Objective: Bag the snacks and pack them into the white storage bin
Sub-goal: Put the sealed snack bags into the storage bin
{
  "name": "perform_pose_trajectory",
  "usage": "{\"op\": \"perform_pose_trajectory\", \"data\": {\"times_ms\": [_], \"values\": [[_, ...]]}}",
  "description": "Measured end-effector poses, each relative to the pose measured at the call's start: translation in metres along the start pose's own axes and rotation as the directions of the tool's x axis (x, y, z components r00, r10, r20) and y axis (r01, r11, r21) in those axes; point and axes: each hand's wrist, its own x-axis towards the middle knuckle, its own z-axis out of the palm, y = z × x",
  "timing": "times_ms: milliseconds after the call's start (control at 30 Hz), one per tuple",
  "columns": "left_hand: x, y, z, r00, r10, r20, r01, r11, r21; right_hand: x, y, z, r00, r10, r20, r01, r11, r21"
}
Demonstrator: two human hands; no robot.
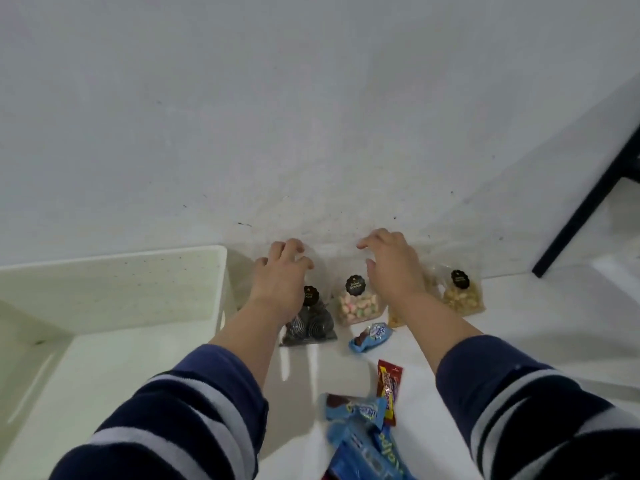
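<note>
While reaching toward twelve o'clock: left hand (pixel 281 271) curled atop the dark-sweets bag (pixel 309 326), right hand (pixel 390 265) loosely curled over the yellow-snack bag (pixel 398 315), grip uncertain, white storage bin (pixel 114 289) at nine o'clock.

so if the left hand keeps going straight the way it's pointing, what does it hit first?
Most likely the white wall. The left hand reaches forward above the clear bag of dark swirl snacks, fingertips close to the wall's base; depth from one view is unclear.
</note>
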Motion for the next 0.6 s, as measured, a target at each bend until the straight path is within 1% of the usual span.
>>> {"op": "perform_pose_trajectory", "data": {"times_ms": [67,167,267,333,400,467,533,600], "values": [[0.005,-0.002,0.009,0.999,0.014,-0.052,-0.012,0.999,0.037,0.005,0.007,0.011,0.996,-0.036,-0.08,0.03,0.997,-0.07],[0.006,-0.006,0.016,0.994,0.015,-0.112,-0.011,0.999,0.039,0.007,0.012,0.022,0.985,-0.067,-0.156,0.044,0.988,-0.149],[0.005,-0.008,0.013,0.988,0.033,-0.148,-0.033,0.999,0.001,0.005,0.011,0.019,0.981,-0.072,-0.178,0.047,0.988,-0.146],[0.001,-0.007,0.003,0.989,0.052,-0.141,-0.056,0.998,-0.021,0.001,0.009,0.009,0.984,-0.097,-0.15,0.085,0.993,-0.081],[-0.005,-0.005,-0.009,0.994,0.045,-0.097,-0.052,0.996,-0.067,-0.005,0.005,-0.004,0.988,-0.131,-0.077,0.132,0.991,0.01],[-0.014,-0.005,-0.019,0.999,-0.018,-0.05,0.009,0.985,-0.174,-0.014,0.003,-0.018,0.99,-0.143,0.023,0.138,0.98,0.142],[-0.023,-0.003,-0.03,0.996,-0.092,0.002,0.088,0.945,-0.314,-0.023,0.001,-0.031,0.989,-0.117,0.092,0.087,0.955,0.282],[-0.034,0.001,-0.038,0.989,-0.128,0.07,0.146,0.885,-0.441,-0.031,-0.003,-0.042,0.986,-0.107,0.126,0.059,0.94,0.337]]}}
